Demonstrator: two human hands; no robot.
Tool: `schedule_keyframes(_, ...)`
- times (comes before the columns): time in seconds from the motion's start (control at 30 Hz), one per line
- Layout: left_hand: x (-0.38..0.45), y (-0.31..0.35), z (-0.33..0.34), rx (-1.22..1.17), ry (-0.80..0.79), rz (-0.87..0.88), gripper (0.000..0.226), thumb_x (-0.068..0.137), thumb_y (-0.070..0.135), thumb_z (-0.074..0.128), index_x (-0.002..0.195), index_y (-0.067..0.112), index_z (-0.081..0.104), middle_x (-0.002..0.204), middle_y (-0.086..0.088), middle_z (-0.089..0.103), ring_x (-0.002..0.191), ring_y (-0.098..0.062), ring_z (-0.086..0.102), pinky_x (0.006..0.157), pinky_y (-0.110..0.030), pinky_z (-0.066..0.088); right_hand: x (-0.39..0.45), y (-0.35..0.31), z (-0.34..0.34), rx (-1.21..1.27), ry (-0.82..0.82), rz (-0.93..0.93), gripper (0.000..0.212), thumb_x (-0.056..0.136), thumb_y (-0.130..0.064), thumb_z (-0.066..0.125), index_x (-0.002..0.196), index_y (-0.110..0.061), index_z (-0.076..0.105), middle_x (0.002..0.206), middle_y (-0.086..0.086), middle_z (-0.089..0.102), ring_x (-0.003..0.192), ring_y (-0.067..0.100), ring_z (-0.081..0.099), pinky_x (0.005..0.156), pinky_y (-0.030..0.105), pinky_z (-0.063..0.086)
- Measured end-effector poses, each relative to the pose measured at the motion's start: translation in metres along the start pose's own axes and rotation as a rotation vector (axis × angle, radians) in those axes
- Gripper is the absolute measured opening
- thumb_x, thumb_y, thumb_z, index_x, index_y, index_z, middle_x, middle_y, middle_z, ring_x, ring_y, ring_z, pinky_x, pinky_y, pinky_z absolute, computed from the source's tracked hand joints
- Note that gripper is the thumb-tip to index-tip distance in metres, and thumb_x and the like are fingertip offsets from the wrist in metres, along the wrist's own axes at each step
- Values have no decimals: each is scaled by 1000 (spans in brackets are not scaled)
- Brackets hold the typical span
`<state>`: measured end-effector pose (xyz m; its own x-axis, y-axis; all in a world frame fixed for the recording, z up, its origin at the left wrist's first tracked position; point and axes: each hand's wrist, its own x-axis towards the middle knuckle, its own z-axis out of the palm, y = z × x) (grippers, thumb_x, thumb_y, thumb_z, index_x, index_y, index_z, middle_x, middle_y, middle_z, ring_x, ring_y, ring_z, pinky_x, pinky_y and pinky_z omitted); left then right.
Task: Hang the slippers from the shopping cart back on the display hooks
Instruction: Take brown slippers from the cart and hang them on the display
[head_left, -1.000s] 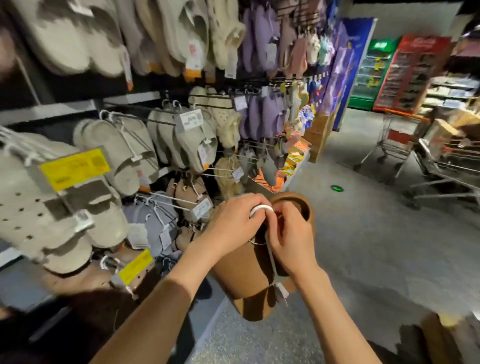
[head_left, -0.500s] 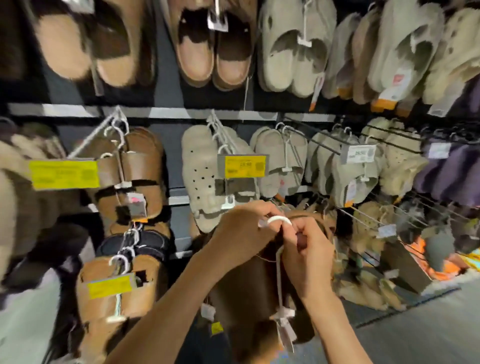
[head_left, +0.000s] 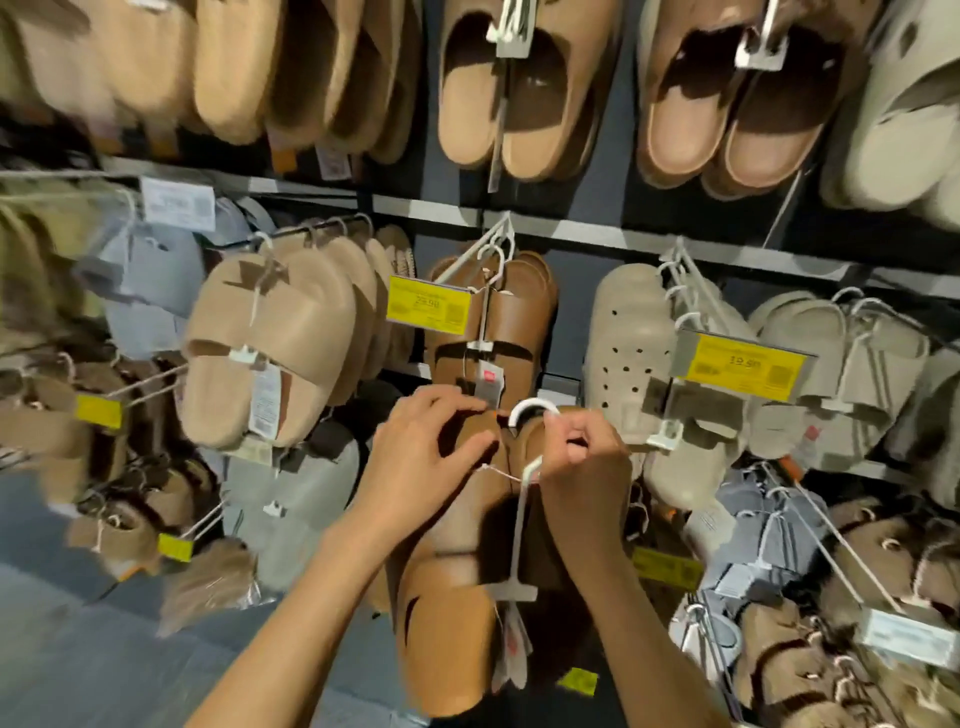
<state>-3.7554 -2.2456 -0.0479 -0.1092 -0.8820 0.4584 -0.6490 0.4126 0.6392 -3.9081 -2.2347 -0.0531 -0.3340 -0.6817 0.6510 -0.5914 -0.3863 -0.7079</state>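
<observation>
step: lift white hanger hook (head_left: 531, 415) up to the display hook (head_left: 493, 249) at 12 o'clock, matching brown pair (head_left: 493, 332) hangs there
right hand (head_left: 582, 467) grip: pinching hanger stem
left hand (head_left: 431, 447) grip: fingers curled on brown slippers (head_left: 457, 571), steadying
tip: keep hook mouth facing peg
hidden: peg tip behind yellow price tag (head_left: 428, 305); cart not in view

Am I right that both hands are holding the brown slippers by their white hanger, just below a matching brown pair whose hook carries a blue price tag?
Not quite: the head view shows that price tag is yellow, not blue. The rest holds: the left hand and right hand hold the brown slippers by their white hanger, just below the matching brown pair.
</observation>
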Motion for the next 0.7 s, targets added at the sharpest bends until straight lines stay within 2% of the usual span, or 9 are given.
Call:
schedule_keyframes(0.03,6,-10,-7,-12,21,-15,37,79,47,53,112,32,61,119,5,56,113,-16,51,97,-44,42,6,-1,12,-27,-20,-67,27,87,-24,49,65,-11,59,64,3,57,57,22,56,55,39,48)
schedule_keyframes(0.1,23,-32,-16,-41,46,-41,33,84,19,60,117,27,59,119,1,57,113,-17,52,98,-39,42,16,-1,34,-49,-77,-152,26,91,-16,51,75,-1,65,67,10,58,53,22,55,43,37,48)
schedule_keyframes(0.2,54,-60,-27,-64,35,-85,44,85,0,56,122,23,55,120,0,58,112,-14,53,95,-26,40,38,-1,66,-3,-3,-81,19,89,-12,56,71,-6,59,65,3,53,55,16,50,48,33,46)
schedule_keyframes(0.3,87,-90,-29,-92,39,-114,39,86,2,55,121,19,57,119,0,62,110,-15,56,89,-20,39,55,8,102,1,21,-45,28,87,-20,53,64,-5,54,61,-2,49,54,18,48,50,36,42)
schedule_keyframes(0.37,109,-107,-27,-127,18,-105,36,89,5,52,121,21,59,119,1,63,111,-14,56,92,-25,42,66,10,122,76,26,114,28,83,-25,46,61,-8,52,58,6,54,58,27,55,56,45,45)
schedule_keyframes(0.43,130,-119,-24,-177,-21,-72,34,91,6,50,120,21,61,120,1,63,114,-13,55,99,-33,43,75,13,136,46,24,227,21,78,-22,42,61,-13,50,61,10,59,64,32,59,60,46,48)
schedule_keyframes(0.57,167,-127,-13,-221,-63,-38,32,90,4,51,117,19,63,119,-4,64,114,-19,57,101,-40,43,95,17,147,45,88,217,29,83,-13,57,58,-18,44,61,11,58,59,29,57,55,34,44)
schedule_keyframes(0.63,185,-126,-9,-228,-99,-55,34,91,8,50,122,19,60,123,-8,62,116,-24,56,103,-41,41,108,19,149,12,147,181,26,86,-6,60,63,-10,48,63,7,55,59,21,51,54,26,36)
schedule_keyframes(0.7,202,-124,-6,-242,-130,-37,35,92,16,44,124,19,58,125,-9,60,117,-26,55,104,-42,40,121,20,152,35,190,192,23,87,-6,57,66,-8,49,64,4,53,59,17,47,56,26,37)
